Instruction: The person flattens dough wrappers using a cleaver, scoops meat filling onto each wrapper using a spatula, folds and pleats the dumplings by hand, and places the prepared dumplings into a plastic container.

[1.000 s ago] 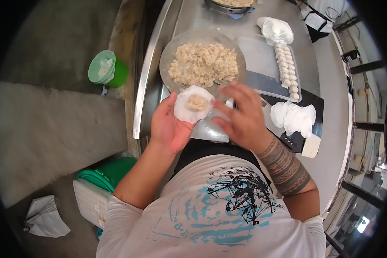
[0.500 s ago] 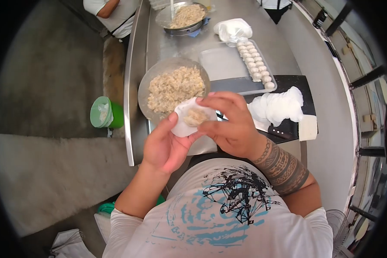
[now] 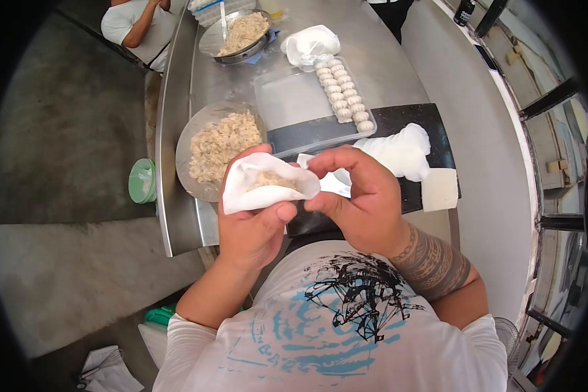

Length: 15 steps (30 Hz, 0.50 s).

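A round white wrapper (image 3: pixel 243 184) with a mound of pale filling (image 3: pixel 268 181) is held between both hands, its edges raised around the filling. My left hand (image 3: pixel 254 225) cradles it from the left and below, thumb at the near edge. At its right end, the thumb and index finger of my right hand (image 3: pixel 362 196) pinch the rim. Just behind my left hand stands a clear bowl of filling (image 3: pixel 222 147). A fanned stack of white wrappers (image 3: pixel 402 151) lies right of my right hand on a black board (image 3: pixel 447 157).
Rows of pleated dumplings (image 3: pixel 346 95) lie in a clear plastic tray (image 3: pixel 287 98). Beyond are a white plastic bag (image 3: pixel 311 46) and a second bowl (image 3: pixel 241 36). A pale block (image 3: pixel 440 189) is at the right, a green bucket (image 3: pixel 141 181) at the left. Another person (image 3: pixel 140 29) stands at the upper left.
The wrapper has gone from nearly flat to folded up around the filling. My right hand came from beside it to pinch its right edge. The view has shifted, bringing another person in at upper left.
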Each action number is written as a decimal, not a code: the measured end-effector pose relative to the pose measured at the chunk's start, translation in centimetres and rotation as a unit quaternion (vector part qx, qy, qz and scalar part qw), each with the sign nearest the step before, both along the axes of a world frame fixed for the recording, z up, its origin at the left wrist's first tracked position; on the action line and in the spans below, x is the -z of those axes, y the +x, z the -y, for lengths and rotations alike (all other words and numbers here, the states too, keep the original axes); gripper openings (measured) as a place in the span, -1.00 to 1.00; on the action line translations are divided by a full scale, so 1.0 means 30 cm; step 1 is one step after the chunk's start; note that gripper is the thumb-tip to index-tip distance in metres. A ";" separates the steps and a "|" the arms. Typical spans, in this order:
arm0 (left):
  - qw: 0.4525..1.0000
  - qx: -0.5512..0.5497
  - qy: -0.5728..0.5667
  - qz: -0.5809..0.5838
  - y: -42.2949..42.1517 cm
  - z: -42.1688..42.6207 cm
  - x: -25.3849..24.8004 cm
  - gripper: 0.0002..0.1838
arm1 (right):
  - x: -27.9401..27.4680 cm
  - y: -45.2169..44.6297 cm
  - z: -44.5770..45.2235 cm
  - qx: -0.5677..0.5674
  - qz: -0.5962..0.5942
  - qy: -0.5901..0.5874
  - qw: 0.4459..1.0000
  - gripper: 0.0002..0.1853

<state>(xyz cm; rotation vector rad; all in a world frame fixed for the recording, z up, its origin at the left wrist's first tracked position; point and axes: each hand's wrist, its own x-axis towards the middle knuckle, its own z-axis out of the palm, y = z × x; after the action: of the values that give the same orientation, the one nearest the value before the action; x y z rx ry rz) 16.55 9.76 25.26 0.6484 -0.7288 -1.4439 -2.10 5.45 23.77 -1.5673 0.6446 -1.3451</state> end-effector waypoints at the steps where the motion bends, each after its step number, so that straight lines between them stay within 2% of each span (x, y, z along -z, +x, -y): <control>1: 1.000 -0.002 0.004 -0.017 -0.033 0.007 0.006 -0.21 | 0.001 -0.034 0.016 -0.011 -0.031 -0.008 0.999 -0.60; 2: 0.999 -0.005 0.008 -0.034 -0.064 0.013 0.010 -0.22 | -0.001 -0.042 0.030 0.006 -0.008 -0.043 0.999 -0.71; 5: 0.999 -0.024 0.003 -0.039 -0.145 0.016 0.006 -0.27 | -0.025 -0.115 0.064 0.010 -0.016 -0.090 0.996 -0.74; 8: 0.999 -0.039 -0.014 0.030 -0.200 0.013 0.004 -0.32 | -0.016 -0.180 0.080 -0.027 -0.018 -0.104 0.994 -0.71; 12: 0.966 -0.113 -0.020 0.232 -0.276 -0.006 0.019 -0.37 | 0.018 -0.248 0.112 -0.029 -0.020 -0.095 0.995 -0.76; 14: 0.947 -0.092 -0.042 0.306 -0.282 -0.020 -0.005 -0.36 | 0.014 -0.279 0.123 -0.034 -0.030 -0.115 0.992 -0.79; 15: 0.935 -0.082 -0.054 0.342 -0.280 -0.022 -0.016 -0.36 | 0.000 -0.295 0.119 -0.049 -0.024 -0.066 0.996 -0.80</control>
<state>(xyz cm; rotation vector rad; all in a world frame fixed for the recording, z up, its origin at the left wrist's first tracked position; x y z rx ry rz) 8.16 10.42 25.75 1.1184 -1.2502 -1.0019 -10.95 1.90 23.79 -1.7192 0.5079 -1.3027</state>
